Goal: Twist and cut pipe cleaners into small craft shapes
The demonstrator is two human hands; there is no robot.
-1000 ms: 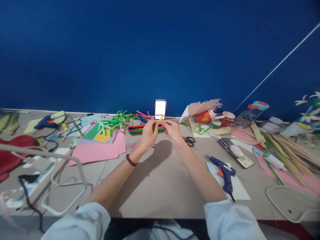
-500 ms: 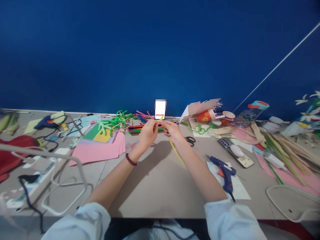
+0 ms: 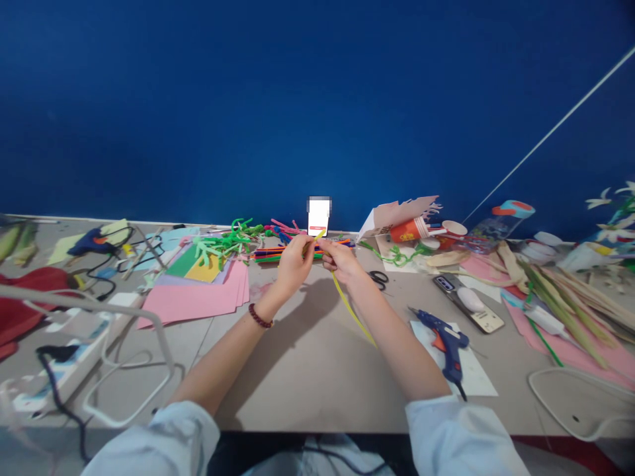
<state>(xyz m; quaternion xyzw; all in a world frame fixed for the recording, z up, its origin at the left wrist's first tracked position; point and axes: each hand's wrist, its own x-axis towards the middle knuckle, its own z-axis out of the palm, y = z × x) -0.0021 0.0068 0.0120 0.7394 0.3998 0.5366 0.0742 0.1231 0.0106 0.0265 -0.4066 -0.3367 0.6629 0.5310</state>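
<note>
Close together above the table's middle, my left hand and my right hand both pinch a yellow pipe cleaner. A short end sticks up between the fingertips. Its long tail hangs from my right hand and runs down along my right forearm, partly hidden there. Behind the hands lies a bundle of coloured pipe cleaners. A lit phone stands upright against the blue wall just beyond. Black scissors lie right of my right wrist.
Pink paper sheets and green fuzzy stems lie left. A power strip with cables occupies the near left. Right are a blue glue gun, another phone, paper cups and dried leaves.
The pipe cleaner's hanging tail has swung slightly and shows more of its length beside my right forearm. Both hands stay almost in place, fingers shifting a little.
</note>
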